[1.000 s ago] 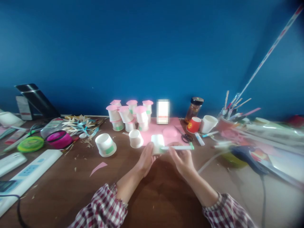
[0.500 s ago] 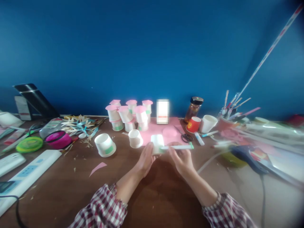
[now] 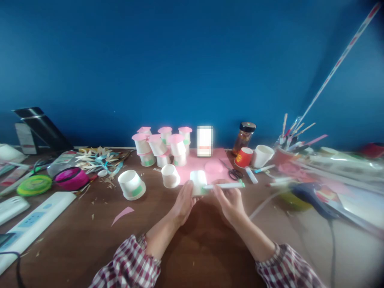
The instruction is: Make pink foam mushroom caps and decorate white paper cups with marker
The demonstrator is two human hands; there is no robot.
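Note:
My left hand (image 3: 184,202) is closed around a small white paper cup (image 3: 198,180) over the front edge of a pink paper sheet (image 3: 222,156). Between the fingers of my right hand (image 3: 229,202) lies a white marker pen (image 3: 223,186) with a green end pointing right. Its left tip meets the cup's side, where a patch of green shows. To the left stand a white paper cup (image 3: 170,176) and a wider one (image 3: 131,184) with a green mark. Behind them are several stacked cups (image 3: 177,146) with pink paper tops.
Scissors (image 3: 235,173), a red paper cup (image 3: 243,157), a white cup (image 3: 263,156) and a dark-lidded jar (image 3: 244,138) stand right of centre. A glue gun (image 3: 312,202) and its cord lie farther right. At left are a power strip (image 3: 36,224), wood shavings (image 3: 99,160) and a pink scrap (image 3: 122,215).
The whole view has shifted slightly, with things at the left edge sitting a little farther left. Both hands keep nearly the same pose, the marker still against the cup.

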